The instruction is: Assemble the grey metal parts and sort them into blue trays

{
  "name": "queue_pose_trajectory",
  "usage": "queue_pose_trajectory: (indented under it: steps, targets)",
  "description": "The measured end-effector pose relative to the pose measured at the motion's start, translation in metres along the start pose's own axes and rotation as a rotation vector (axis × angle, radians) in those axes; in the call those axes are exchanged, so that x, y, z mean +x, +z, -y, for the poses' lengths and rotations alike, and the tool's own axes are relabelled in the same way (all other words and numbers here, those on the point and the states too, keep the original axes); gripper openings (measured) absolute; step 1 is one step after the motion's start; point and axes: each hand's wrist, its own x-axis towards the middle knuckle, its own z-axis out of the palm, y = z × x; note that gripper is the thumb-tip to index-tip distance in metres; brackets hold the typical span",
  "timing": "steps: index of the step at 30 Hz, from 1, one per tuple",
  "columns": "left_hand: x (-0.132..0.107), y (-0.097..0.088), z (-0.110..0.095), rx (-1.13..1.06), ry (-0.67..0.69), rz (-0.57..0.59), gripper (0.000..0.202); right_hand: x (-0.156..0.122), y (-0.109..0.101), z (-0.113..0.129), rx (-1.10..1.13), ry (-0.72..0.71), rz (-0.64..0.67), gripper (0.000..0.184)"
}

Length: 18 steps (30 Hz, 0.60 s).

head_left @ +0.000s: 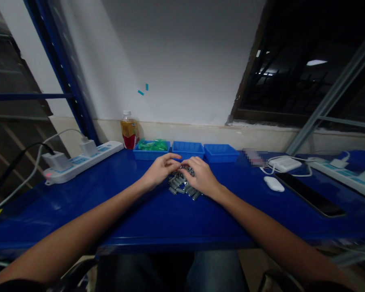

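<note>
Small grey metal cylinders (pixel 187 189) lie in a loose pile on the blue table (pixel 134 221). My left hand (pixel 162 169) is at the pile's left edge, thumb and fingers drawn together. From the right, my right hand (pixel 201 177) reaches over the pile with its fingers bent to a pinch. The fingertips of both hands meet just above the cylinders. Whatever is between them is too small and too covered to make out. Part of the pile is hidden behind my right hand.
Behind the pile stand a blue bin (pixel 148 155) holding green pieces, a middle blue bin (pixel 196 155) and a right blue bin (pixel 221 154). A drink bottle (pixel 129 132), power strips (pixel 105 150), a phone (pixel 310 194) and a white earbud case (pixel 273 184) lie around.
</note>
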Motion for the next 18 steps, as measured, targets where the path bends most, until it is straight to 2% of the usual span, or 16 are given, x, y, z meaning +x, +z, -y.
queue_pose_trajectory:
  steps: [3,7,10,13,16,18]
  targets:
    - [0.0,-0.001,0.002,0.013,0.004,0.027,0.037,0.002,0.002,-0.002,0.015,0.016,-0.032,0.01]
    - [0.0,-0.003,0.003,0.088,0.082,0.116,0.031,0.003,0.005,-0.001,0.153,0.168,-0.099,0.011]
    - [-0.002,-0.004,-0.001,0.281,0.194,0.096,0.027,0.003,0.009,0.0,0.298,0.326,-0.113,0.015]
    - [-0.005,-0.005,-0.008,0.538,0.275,0.05,0.022,0.003,0.013,0.0,0.394,0.422,-0.097,0.021]
    - [-0.006,-0.006,-0.014,0.66,0.318,0.011,0.022,0.002,0.015,-0.002,0.396,0.426,-0.074,0.022]
    - [-0.007,-0.006,-0.015,0.66,0.315,-0.008,0.023,0.002,0.014,-0.003,0.356,0.367,-0.076,0.018]
